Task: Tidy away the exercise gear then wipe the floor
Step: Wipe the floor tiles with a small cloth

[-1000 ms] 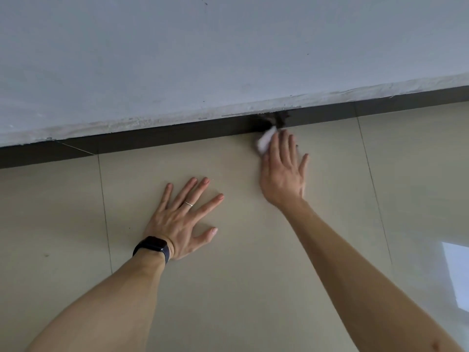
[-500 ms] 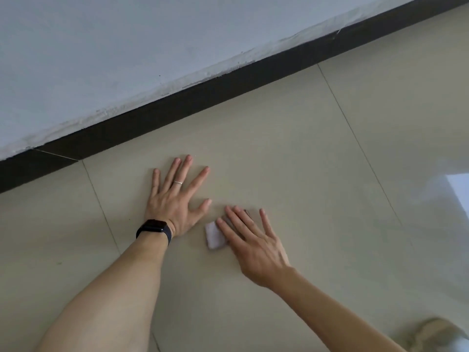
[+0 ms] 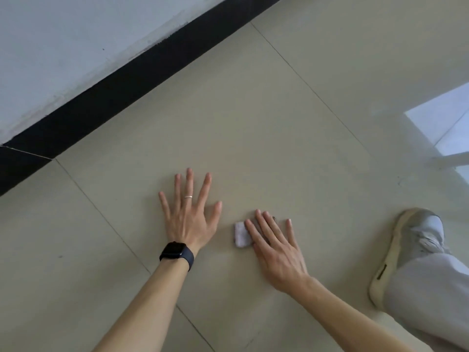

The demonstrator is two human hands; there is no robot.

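On the tiled floor (image 3: 253, 118), well short of its edge at the black skirting (image 3: 121, 82), a small pale wipe (image 3: 240, 235) lay flat beneath the right hand (image 3: 276, 255). That hand's fingers (image 3: 269, 229) were straight and close together, pressing down on the wipe rather than curling round it. Only the wipe's left portion showed beyond them. The left hand (image 3: 189, 219) was planted flat just beside it, fingers spread wide and holding nothing, apparently as a brace. A dark watch (image 3: 176, 252) sat on that wrist.

Assessment: the wipe appeared thin, soft and very light, and liable to bunch or slip from under the hand on the glossy tile. Flat, even pressure over its middle seemed the sound hold. For lifting, a pinch at the exposed left edge would serve. No exercise gear was in view.
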